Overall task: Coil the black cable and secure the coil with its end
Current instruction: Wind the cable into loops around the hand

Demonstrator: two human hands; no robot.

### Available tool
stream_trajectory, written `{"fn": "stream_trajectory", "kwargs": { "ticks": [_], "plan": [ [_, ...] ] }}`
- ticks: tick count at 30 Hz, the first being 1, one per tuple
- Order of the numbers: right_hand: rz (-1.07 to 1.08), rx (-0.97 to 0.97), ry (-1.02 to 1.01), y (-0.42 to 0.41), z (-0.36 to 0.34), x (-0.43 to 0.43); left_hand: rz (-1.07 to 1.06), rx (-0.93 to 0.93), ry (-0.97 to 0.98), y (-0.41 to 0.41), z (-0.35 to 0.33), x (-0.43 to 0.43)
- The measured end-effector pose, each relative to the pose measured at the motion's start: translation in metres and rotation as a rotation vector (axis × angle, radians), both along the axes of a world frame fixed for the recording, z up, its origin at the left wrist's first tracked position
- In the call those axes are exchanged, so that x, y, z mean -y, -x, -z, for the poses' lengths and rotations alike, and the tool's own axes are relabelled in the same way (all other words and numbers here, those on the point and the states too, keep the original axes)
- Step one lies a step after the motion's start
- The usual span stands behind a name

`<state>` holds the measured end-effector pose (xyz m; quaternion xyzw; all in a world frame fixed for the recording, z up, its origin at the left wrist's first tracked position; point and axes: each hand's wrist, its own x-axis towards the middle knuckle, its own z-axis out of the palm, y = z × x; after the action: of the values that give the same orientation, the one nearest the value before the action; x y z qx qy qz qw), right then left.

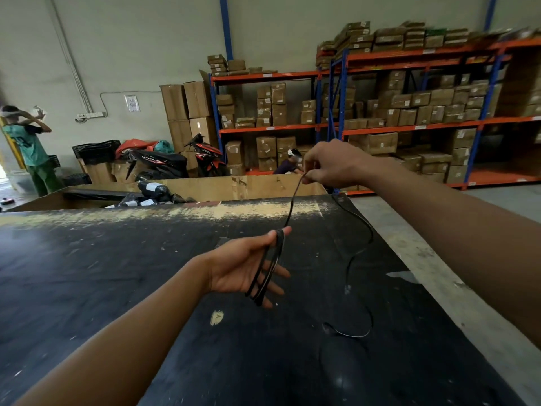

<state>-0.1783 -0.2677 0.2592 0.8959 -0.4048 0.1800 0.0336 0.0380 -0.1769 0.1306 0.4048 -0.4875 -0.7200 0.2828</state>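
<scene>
A thin black cable runs taut between my two hands above a worn black table. My left hand is spread palm up, with several loops of the cable wound from thumb to little finger. Higher and to the right, my right hand pinches the cable between thumb and fingers. From there the loose remainder of the cable drops onto the table, snakes along the right side and ends near a dark plug.
A large open cardboard bin holding black parcels stands behind the table. Orange-and-blue shelves full of boxes line the back wall, with a parked scooter. One person stands far left, another crouches by the shelves. Concrete floor lies right of the table.
</scene>
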Motion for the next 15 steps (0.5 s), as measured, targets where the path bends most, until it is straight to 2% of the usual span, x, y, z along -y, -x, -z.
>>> {"fn": "stream_trajectory", "kwargs": {
  "ticks": [5, 8, 15],
  "plan": [
    [-0.134, 0.147, -0.225, -0.009, -0.004, -0.034, -0.228, -0.031, 0.029, -0.019, -0.002, 0.016],
    [-0.201, 0.198, -0.396, -0.015, 0.013, -0.06, -0.366, -0.139, 0.078, -0.03, -0.011, 0.023],
    [-0.244, 0.324, -0.914, -0.023, 0.097, -0.1, -0.439, -0.42, 0.211, -0.045, -0.044, 0.033]
  ]
}}
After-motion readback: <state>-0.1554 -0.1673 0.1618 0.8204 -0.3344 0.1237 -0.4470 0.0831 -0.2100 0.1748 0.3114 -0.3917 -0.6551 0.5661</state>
